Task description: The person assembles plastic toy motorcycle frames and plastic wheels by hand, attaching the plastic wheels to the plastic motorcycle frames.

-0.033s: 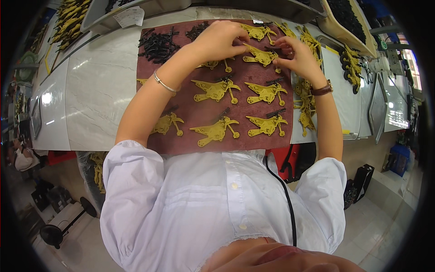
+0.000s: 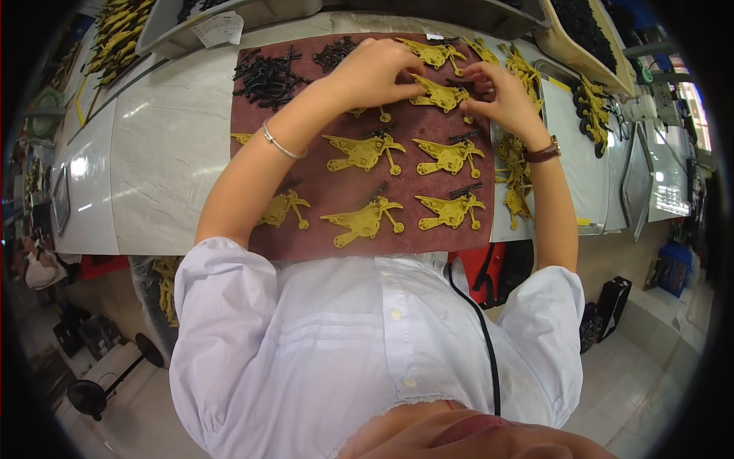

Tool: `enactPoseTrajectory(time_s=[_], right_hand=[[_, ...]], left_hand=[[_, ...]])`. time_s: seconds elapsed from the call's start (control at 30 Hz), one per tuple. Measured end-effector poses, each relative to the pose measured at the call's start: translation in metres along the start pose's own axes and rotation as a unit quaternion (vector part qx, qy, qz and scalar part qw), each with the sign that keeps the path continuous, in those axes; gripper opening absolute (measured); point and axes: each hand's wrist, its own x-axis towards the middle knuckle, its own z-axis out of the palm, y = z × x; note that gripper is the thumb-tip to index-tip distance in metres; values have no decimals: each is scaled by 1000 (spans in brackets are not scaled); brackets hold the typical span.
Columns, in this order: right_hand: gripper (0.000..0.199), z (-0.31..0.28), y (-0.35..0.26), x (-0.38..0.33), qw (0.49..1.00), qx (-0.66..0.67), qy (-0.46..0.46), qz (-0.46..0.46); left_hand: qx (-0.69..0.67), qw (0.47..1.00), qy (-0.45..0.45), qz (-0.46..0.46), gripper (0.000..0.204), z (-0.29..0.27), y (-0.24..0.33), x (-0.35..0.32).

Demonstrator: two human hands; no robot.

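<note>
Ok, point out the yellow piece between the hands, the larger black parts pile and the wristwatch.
Yellow piece (image 2: 441,95): head view, middle of its body.
Larger black parts pile (image 2: 267,79): head view, middle of the heap.
Wristwatch (image 2: 541,154): head view, on its brown strap.

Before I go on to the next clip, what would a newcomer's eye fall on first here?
Most likely the yellow parts, spread in rows over the dark red mat. Next, the left hand and right hand, on either side of one part toward the mat's far right. Then the heap of black pieces at the mat's far left corner.
</note>
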Motion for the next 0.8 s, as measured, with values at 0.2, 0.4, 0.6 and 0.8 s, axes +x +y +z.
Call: enactPoseTrajectory(time_s=[0.2,0.4,0.6,0.8], right_hand=[[40,-12,-7,18,996,24,79,-43],[41,-80,15,106,958,133,251,34],[99,-96,79,175,969,-164,160,97],[96,-76,128,230,917,-373,61,125]], left_hand=[[76,997,-12,12,46,31,12,-2],[50,998,-21,-8,33,29,20,4],[52,999,1,-15,33,31,23,0],[2,1000,0,-23,35,11,29,-5]])
